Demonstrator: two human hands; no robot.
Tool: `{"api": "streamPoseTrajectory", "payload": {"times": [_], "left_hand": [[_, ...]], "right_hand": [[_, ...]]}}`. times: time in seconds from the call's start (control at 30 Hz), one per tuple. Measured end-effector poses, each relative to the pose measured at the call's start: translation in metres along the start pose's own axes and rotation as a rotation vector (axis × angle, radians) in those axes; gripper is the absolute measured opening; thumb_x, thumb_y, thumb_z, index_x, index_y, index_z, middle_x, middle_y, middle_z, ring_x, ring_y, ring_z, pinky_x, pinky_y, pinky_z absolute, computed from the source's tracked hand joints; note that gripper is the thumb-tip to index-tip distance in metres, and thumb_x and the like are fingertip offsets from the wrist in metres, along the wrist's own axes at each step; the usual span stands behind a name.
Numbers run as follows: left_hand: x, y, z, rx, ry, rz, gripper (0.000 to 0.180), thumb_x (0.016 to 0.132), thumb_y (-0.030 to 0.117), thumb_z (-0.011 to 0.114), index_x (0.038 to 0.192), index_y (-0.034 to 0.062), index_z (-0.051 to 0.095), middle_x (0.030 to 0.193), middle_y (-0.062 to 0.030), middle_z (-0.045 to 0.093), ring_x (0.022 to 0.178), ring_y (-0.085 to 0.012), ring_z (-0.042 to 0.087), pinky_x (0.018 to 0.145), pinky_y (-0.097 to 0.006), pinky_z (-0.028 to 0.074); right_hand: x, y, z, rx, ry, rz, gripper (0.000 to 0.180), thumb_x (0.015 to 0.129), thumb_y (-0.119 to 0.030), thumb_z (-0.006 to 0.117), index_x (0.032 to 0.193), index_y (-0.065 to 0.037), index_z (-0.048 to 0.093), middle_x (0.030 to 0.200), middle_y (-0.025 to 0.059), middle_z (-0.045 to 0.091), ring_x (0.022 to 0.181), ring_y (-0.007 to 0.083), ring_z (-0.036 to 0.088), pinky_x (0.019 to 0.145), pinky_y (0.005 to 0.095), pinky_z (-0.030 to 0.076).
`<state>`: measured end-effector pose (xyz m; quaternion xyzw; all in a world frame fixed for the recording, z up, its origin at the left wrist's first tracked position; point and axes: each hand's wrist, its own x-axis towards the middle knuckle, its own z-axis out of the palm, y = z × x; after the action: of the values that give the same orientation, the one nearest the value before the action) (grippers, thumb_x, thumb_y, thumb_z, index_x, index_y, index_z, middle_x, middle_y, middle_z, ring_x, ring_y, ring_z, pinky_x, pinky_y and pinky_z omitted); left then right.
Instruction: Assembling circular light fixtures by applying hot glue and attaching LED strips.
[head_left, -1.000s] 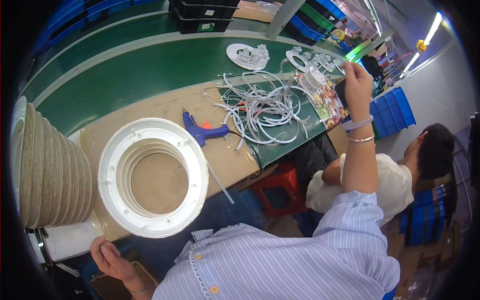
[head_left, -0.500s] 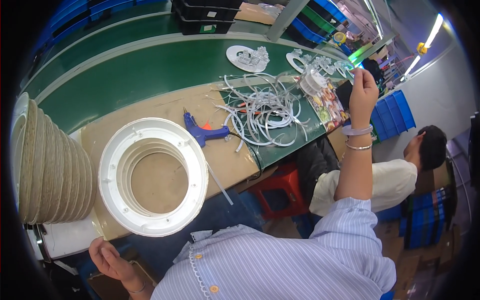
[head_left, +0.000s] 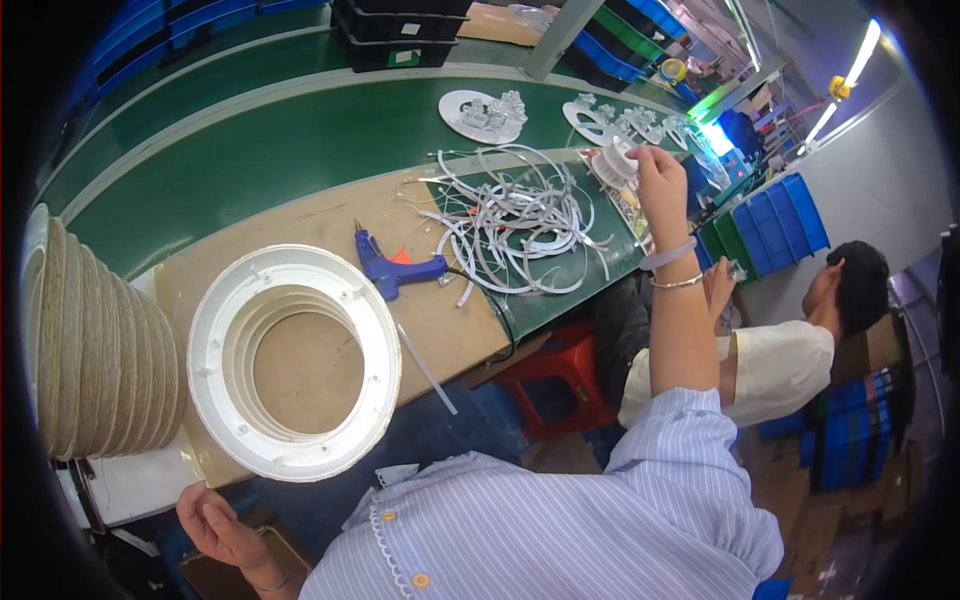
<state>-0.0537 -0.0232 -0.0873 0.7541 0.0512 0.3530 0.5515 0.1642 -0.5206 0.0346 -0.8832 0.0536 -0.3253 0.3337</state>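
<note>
Fisheye view as I receive it: black vignetting swallows the corners, and the green bench [head_left: 250,165] bows toward the rim. I note glare from a tube light [head_left: 862,55] at upper right, a blown-out bluish glow [head_left: 717,138], a brightly lit white ring [head_left: 210,365], and shade beneath the bench.

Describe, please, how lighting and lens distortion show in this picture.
Head view: the corners go black and the green bench bows into an arc; head view: the tube light and bluish-white glow at upper right look overexposed; head view: the white ring has readable edges.
</note>
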Motion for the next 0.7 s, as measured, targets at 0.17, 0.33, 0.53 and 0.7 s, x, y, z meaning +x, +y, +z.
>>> {"api": "streamPoseTrajectory", "payload": {"times": [0.17, 0.33, 0.53, 0.7], "left_hand": [[0.002, 0.002, 0.005, -0.042, -0.008, 0.018, 0.022, 0.085, 0.012, 0.036, 0.098, -0.0019, 0.046, 0.059, 0.0033, 0.031, 0.054, -0.0046, 0.026, 0.052, -0.018, 0.021], [0.001, 0.007, 0.008, 0.012, -0.025, 0.015, 0.022, 0.085, 0.013, 0.036, 0.098, -0.0015, 0.046, 0.059, 0.0033, 0.031, 0.054, -0.0046, 0.027, 0.051, -0.018, 0.021], [-0.001, 0.005, 0.006, -0.002, -0.011, 0.016, 0.022, 0.084, 0.013, 0.037, 0.099, -0.0014, 0.046, 0.059, 0.0032, 0.032, 0.054, -0.0047, 0.027, 0.051, -0.018, 0.021], [-0.001, 0.006, 0.007, -0.006, -0.031, 0.027, 0.022, 0.084, 0.012, 0.038, 0.099, -0.0018, 0.046, 0.059, 0.0032, 0.032, 0.054, -0.0051, 0.027, 0.051, -0.018, 0.022]], "right_hand": [[-0.004, 0.024, 0.021, 0.028, -0.316, 0.281, 0.022, 0.084, -0.024, 0.045, 0.079, -0.005, 0.055, 0.052, -0.0049, 0.038, 0.039, 0.0037, 0.032, 0.033, 0.0188, 0.023], [-0.01, -0.019, 0.009, 0.697, -0.018, 0.364, 0.024, 0.086, -0.027, 0.042, 0.077, -0.006, 0.049, 0.055, -0.0051, 0.039, 0.041, 0.0018, 0.032, 0.032, 0.0169, 0.022], [-0.011, -0.031, -0.006, 0.511, 0.219, -0.036, 0.017, 0.086, -0.023, 0.043, 0.083, -0.007, 0.047, 0.055, -0.0063, 0.034, 0.04, 0.0018, 0.028, 0.033, 0.0161, 0.019], [-0.028, -0.025, 0.01, 0.547, 0.041, 0.094, 0.018, 0.087, -0.023, 0.041, 0.083, -0.007, 0.047, 0.056, -0.0065, 0.035, 0.041, 0.0017, 0.029, 0.034, 0.0159, 0.021]]}}
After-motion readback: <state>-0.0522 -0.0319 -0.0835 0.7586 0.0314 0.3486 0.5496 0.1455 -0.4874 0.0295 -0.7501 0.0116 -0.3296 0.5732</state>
